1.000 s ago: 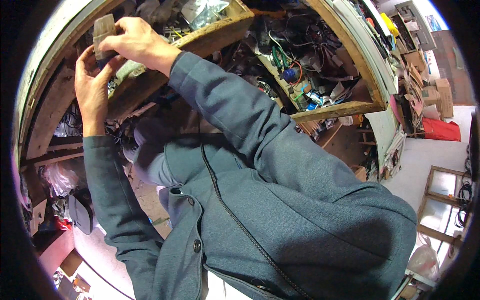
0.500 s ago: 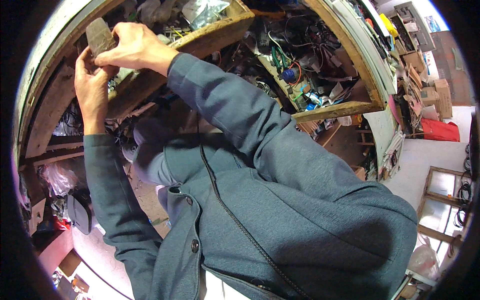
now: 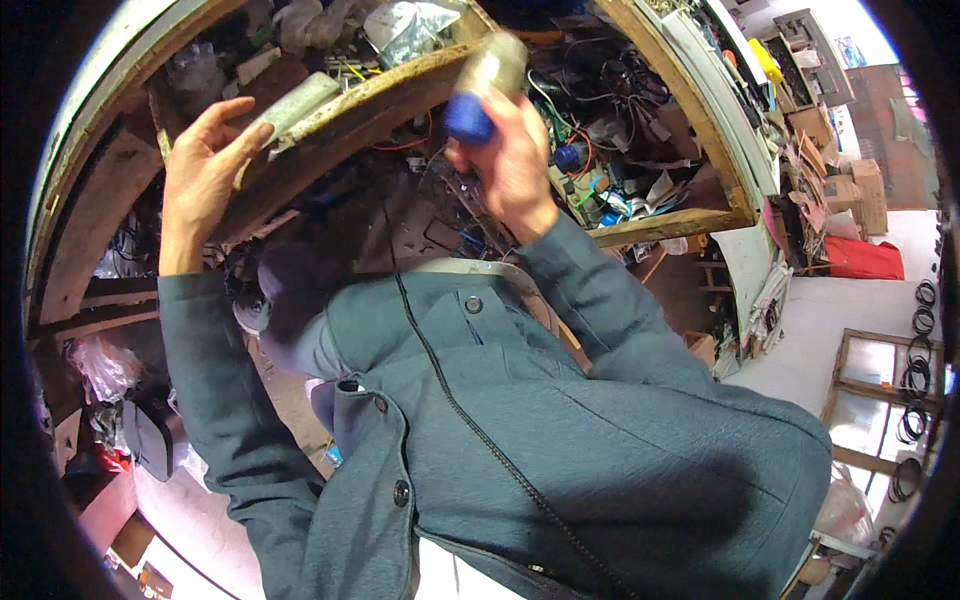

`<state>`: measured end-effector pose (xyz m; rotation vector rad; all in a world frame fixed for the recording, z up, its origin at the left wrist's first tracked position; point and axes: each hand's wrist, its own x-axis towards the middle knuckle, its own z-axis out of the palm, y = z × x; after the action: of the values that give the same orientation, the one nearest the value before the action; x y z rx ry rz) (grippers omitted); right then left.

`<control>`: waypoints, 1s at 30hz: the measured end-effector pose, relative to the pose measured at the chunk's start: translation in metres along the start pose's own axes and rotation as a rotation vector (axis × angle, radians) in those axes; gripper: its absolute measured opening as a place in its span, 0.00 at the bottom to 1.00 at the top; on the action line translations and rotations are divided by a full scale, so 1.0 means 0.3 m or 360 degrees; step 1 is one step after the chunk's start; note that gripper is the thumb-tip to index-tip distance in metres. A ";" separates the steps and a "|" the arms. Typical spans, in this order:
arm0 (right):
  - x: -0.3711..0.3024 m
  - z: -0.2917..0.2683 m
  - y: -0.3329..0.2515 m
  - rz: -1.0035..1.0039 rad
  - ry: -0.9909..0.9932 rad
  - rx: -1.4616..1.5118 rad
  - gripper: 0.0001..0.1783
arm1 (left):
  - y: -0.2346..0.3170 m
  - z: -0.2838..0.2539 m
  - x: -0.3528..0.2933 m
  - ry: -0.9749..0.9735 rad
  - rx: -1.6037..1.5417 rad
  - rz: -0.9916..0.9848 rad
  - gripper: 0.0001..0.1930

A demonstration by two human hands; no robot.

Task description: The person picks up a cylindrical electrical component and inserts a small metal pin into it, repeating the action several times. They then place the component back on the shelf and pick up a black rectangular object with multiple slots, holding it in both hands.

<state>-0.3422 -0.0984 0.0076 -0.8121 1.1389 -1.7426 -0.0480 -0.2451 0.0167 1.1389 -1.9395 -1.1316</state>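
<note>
My right hand (image 3: pixel 518 165) is wrapped round a blurred bottle (image 3: pixel 495 62) with a blue cap (image 3: pixel 468 120). Its pale, cloudy body points up and the cap tilts down to the left. The bottle is held over the gap between two wooden drawers. My left hand (image 3: pixel 198 180) is raised at the upper left, fingers and thumb apart, with nothing in its grasp. Beside its thumb tip a pale greenish-grey tube-like piece (image 3: pixel 308 103) lies along the inner side of the left drawer (image 3: pixel 400 88); whether the thumb touches it I cannot tell.
Plastic bags (image 3: pixel 410 28) and loose bits fill the left drawer. The right drawer (image 3: pixel 680 222) holds tangled wires, green pieces and a blue round part (image 3: pixel 568 157). Cardboard boxes (image 3: pixel 868 192) and a red bag (image 3: pixel 862 257) are at the far right. A black cord (image 3: pixel 480 450) hangs across my coat.
Both hands were together round a dusty grey-brown object at the upper left. My right hand has swung right and now holds the blue-capped bottle; my left has let go and opened.
</note>
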 end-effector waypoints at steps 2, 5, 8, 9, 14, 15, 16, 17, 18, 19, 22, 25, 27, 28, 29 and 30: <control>-0.090 -0.174 0.025 0.0208 0.0288 -0.0076 0.17 | 0.005 -0.003 0.003 -0.0044 0.0014 -0.0017 0.23; -0.145 -0.437 0.157 0.0354 0.0702 -0.0313 0.20 | -0.002 -0.012 0.004 -0.0070 0.0005 -0.0035 0.22; -0.151 -0.655 0.256 0.0656 0.1079 -0.0172 0.21 | -0.063 -0.029 0.015 -0.0089 -0.0103 -0.0010 0.21; -0.146 -0.735 0.292 0.0734 0.1223 -0.0112 0.22 | -0.060 -0.025 0.021 -0.0100 -0.0097 -0.0004 0.21; -0.092 -0.905 0.352 0.0878 0.1485 0.0025 0.23 | -0.052 -0.026 0.026 -0.0111 -0.0110 0.0002 0.20; -0.080 -0.921 0.356 0.0886 0.1506 0.0030 0.23 | -0.050 -0.025 0.027 -0.0103 -0.0115 -0.0005 0.20; -0.075 -0.940 0.363 0.0898 0.1531 0.0035 0.23 | -0.049 -0.022 0.026 -0.0098 -0.0120 -0.0016 0.20; -0.068 -0.959 0.372 0.0910 0.1556 0.0039 0.22 | -0.049 -0.020 0.026 -0.0094 -0.0125 -0.0027 0.20; -0.057 -0.975 0.384 0.0833 0.1620 0.0024 0.22 | -0.050 -0.019 0.027 -0.0095 -0.0109 -0.0033 0.20; -0.047 -0.979 0.382 0.0825 0.1608 0.0058 0.21 | -0.051 -0.022 0.026 -0.0091 -0.0089 -0.0042 0.20; -0.025 -0.977 0.354 0.0812 0.1606 0.0088 0.22 | -0.065 -0.023 0.023 -0.0065 -0.0127 -0.0031 0.19; 0.028 -0.991 0.379 0.0811 0.1789 -0.0051 0.22 | -0.064 -0.021 0.020 -0.0056 -0.0156 -0.0008 0.19; 0.044 -1.013 0.382 0.0706 0.1922 0.0011 0.26 | -0.059 -0.021 0.019 -0.0059 -0.0153 -0.0012 0.19; 0.053 -1.017 0.379 0.0640 0.1987 0.0019 0.26 | -0.056 -0.021 0.020 -0.0062 -0.0152 -0.0019 0.19; 0.060 -1.010 0.371 0.0573 0.2052 0.0027 0.27 | -0.055 -0.022 0.020 -0.0064 -0.0150 -0.0026 0.19; 0.066 -1.067 0.392 0.0446 0.1958 0.0113 0.30 | -0.056 -0.024 0.019 -0.0073 -0.0155 -0.0035 0.19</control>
<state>-0.5882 -0.0257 -0.2178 0.6004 1.7990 -1.9958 -0.0384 -0.2573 0.0054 1.0939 -1.8882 -1.2600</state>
